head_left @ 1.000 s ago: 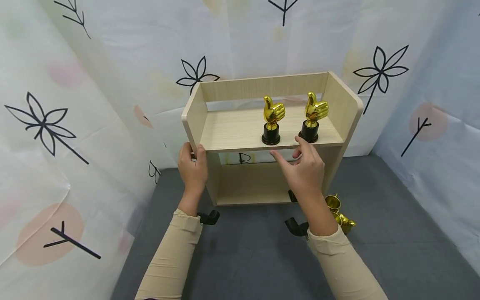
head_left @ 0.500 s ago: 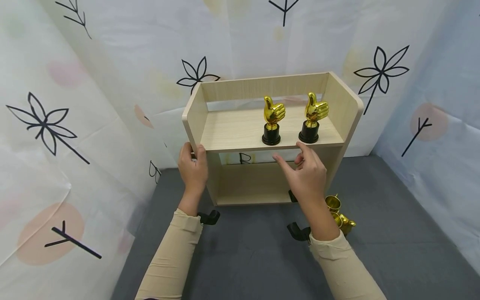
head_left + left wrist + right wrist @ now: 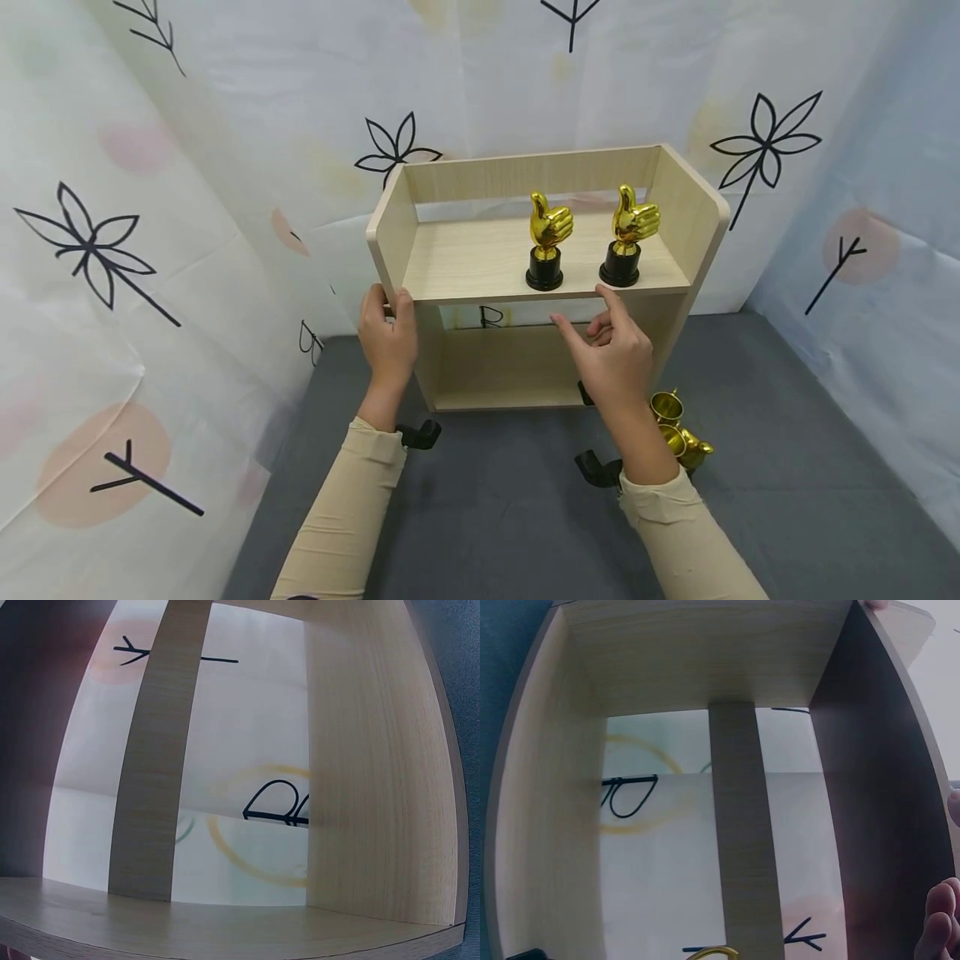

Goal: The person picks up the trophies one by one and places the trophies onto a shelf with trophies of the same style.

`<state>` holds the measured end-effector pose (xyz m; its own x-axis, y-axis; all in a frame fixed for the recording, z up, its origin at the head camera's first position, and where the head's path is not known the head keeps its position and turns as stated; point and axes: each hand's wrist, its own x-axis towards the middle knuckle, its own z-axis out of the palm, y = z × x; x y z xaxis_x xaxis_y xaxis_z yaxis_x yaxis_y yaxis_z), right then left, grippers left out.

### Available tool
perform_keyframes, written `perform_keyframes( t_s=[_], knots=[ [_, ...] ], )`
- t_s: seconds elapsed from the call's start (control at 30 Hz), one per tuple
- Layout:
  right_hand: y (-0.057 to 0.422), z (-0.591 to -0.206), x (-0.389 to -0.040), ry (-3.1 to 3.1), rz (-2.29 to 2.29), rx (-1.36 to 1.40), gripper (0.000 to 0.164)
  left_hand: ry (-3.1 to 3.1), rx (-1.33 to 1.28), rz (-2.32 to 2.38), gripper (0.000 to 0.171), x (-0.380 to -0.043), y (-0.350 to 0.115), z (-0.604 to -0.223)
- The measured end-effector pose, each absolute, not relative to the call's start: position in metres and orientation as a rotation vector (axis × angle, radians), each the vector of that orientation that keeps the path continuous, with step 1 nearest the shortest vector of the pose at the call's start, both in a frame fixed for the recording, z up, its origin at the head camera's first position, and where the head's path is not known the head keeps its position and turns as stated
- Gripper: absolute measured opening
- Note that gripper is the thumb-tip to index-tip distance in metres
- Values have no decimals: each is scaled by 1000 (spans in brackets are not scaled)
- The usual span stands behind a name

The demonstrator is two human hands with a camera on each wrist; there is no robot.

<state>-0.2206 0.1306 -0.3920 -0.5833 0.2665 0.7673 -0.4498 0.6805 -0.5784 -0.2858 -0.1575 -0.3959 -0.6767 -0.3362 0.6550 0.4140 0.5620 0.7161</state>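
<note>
A pale wooden two-tier shelf (image 3: 465, 258) stands on the grey surface against the patterned backdrop. My left hand (image 3: 387, 333) grips its left side panel, thumb at the front edge. Two gold thumbs-up trophies on black bases sit upright on the upper tier: a left trophy (image 3: 551, 225) right of centre and a right trophy (image 3: 633, 221) near the right panel. Just below the right trophy, my right hand (image 3: 618, 358) holds nothing, its thumb and index finger spread apart with the index tip right at the upper board's front edge. In the right wrist view its fingers (image 3: 936, 915) show at the lower right.
Several gold trophy cups (image 3: 667, 407) are grouped on the grey surface (image 3: 510, 517) right of the shelf, partly behind my right forearm. The lower tier (image 3: 502, 375) has an open back with a crossbar (image 3: 157, 765). A black camera mount (image 3: 598, 469) juts from my right wrist.
My right hand has drawn slightly down and right, its index fingertip dropping from beside the right trophy's base to the board's edge. The left hand and both trophies stay put.
</note>
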Motion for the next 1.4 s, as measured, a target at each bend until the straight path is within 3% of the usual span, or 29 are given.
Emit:
perform_keyframes(
  t_s=[0.63,0.87,1.4],
  knots=[
    [135,-396,-218,-1984,1018,150,63,-1970,-82,-1189,46,-287,-154,-394],
    [141,-400,-208,-2027,909,187,46,-1973,-68,-1190,44,-288,-156,-396],
    [170,-404,-184,-2013,857,236,36,-1998,-62,-1190,43,-286,-158,-396]
  ],
)
